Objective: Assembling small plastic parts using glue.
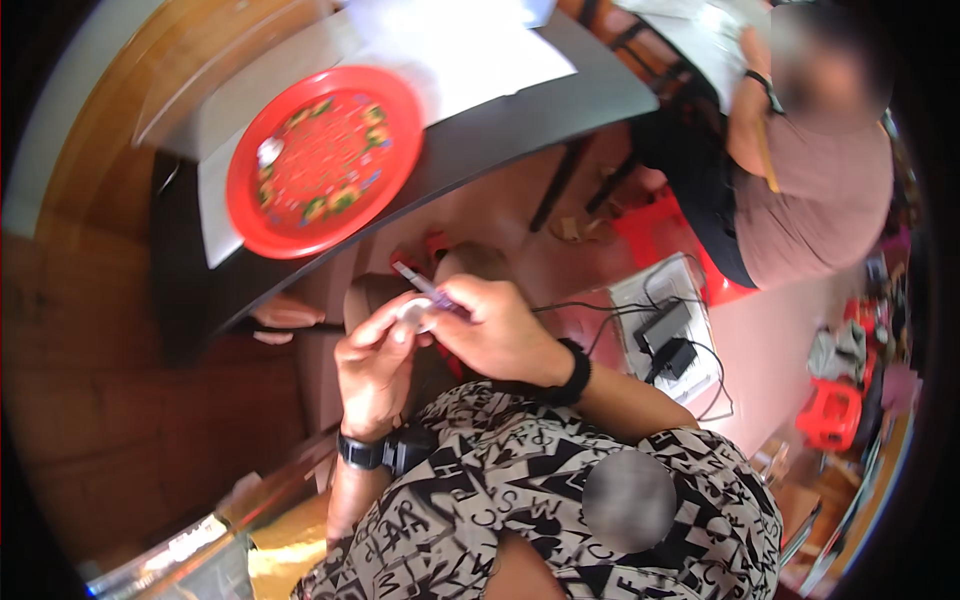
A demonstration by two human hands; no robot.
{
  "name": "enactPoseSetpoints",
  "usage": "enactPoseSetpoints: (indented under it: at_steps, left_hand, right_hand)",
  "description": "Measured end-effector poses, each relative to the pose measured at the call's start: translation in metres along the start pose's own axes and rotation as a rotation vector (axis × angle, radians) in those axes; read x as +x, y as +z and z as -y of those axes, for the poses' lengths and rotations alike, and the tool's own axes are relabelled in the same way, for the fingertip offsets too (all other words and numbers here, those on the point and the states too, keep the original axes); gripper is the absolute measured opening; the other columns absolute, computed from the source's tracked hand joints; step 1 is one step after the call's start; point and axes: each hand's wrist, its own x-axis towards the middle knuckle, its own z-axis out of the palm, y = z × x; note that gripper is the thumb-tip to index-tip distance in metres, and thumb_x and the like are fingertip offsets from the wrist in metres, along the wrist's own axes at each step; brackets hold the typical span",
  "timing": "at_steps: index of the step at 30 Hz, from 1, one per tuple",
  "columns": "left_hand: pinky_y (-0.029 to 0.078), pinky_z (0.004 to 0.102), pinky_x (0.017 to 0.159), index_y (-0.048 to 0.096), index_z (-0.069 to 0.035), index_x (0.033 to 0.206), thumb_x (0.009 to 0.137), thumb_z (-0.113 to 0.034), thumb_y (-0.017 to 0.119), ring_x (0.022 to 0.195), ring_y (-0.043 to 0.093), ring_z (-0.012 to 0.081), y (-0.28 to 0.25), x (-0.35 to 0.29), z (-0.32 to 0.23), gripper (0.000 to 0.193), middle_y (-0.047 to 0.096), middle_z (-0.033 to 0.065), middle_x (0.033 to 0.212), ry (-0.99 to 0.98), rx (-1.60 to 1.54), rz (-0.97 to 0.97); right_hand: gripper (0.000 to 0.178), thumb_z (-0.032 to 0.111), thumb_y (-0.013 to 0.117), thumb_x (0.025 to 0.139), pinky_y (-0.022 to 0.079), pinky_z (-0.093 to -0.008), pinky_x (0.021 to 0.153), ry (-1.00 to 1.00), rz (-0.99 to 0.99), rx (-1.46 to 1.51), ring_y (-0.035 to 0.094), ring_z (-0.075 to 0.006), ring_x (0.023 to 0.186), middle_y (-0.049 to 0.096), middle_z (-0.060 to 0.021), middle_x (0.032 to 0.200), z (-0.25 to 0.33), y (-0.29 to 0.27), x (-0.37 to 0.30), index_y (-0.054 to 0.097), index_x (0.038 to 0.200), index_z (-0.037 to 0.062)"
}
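Low in front of me, my left hand (372,372) pinches a small white rounded piece (416,314) between thumb and fingers. My right hand (498,328) is closed around a slim tool with a purple handle (440,299); its thin pale tip (409,272) points up and to the left. The two hands meet at the white piece, and the fingers partly cover it. A round red tray (240,190) with a printed flower pattern lies on the table beyond my hands. One small white lump (270,151) rests at its left side.
The dark table (470,170) carries white sheets (500,65). At right, a person (815,190) sits on a red stool. A pale box (705,375) with black adapters and cables stands on the floor, and another red stool (830,415) is farther right.
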Motion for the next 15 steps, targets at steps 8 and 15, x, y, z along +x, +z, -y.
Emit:
enactPoseSetpoints:
  at_steps: [8,15]
  left_hand:
    - [0.049,0.0280,0.076,0.060,0.003,0.110,0.083,-0.002,0.063,0.088,0.061,0.0170,-0.035,0.006,-0.016,0.028,0.064,0.0163,0.105,0.051,-0.076,-0.075]
    - [0.049,0.0274,0.073,0.060,0.002,0.110,0.084,0.000,0.060,0.086,0.060,0.0166,-0.050,0.005,-0.024,0.026,0.064,0.0174,0.106,0.136,-0.128,-0.112]
  right_hand:
    - [0.022,0.011,0.056,0.089,0.043,-0.0251,0.055,-0.040,0.138,-0.021,0.050,-0.0080,0.061,0.058,-0.0076,0.073,-0.008,0.010,0.016,0.057,0.104,-0.0048]
    - [0.024,0.004,0.058,0.085,0.045,-0.0293,0.056,-0.222,0.332,-0.308,0.055,-0.0231,0.060,0.056,-0.0130,0.074,-0.001,0.015,0.023,0.057,0.107,-0.0046]
